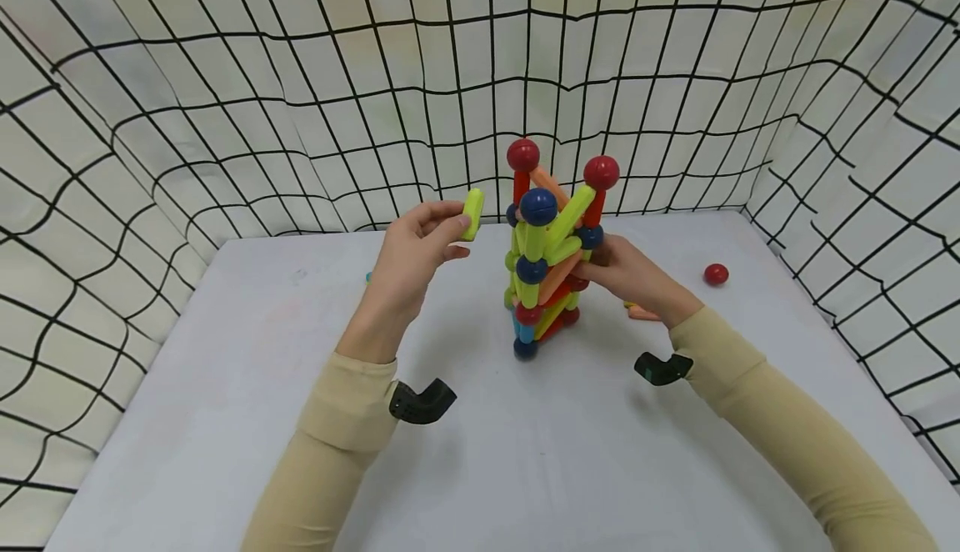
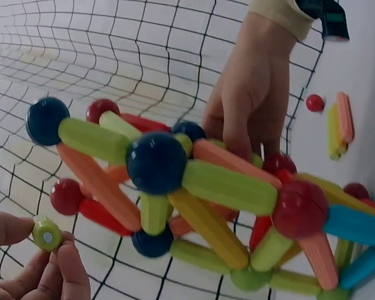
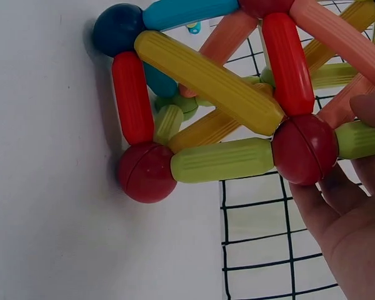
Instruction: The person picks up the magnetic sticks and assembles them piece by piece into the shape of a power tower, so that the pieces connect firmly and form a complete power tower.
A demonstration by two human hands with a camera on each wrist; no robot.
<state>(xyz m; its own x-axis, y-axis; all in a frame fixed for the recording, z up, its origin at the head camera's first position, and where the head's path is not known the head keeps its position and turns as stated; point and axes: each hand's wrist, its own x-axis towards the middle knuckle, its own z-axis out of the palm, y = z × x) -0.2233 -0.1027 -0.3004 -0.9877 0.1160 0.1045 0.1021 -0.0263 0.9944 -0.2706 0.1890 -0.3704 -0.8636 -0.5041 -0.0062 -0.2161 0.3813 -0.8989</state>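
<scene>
A tower of magnetic rods and balls [image 1: 531, 270] stands upright on the white table, with red and blue balls joined by green, orange, red, yellow and blue rods. Two red balls [image 1: 602, 173] top its far and right posts, and a blue ball [image 1: 538, 207] tops the near one. My left hand [image 1: 420, 252] pinches a short yellow-green rod [image 1: 472, 214] between thumb and fingers, left of the tower and apart from it. The rod's metal end faces the left wrist view. My right hand [image 1: 626, 273] grips the tower's right side around a green rod [image 3: 362, 139], beside a red ball [image 3: 305, 150].
A loose red ball [image 1: 716, 274] lies to the right on the table [image 1: 247, 419]. Loose orange and yellow rods [image 2: 344, 117] lie near it, partly behind my right wrist in the head view. A black grid net [image 1: 420, 89] over white cloth encloses the back and sides.
</scene>
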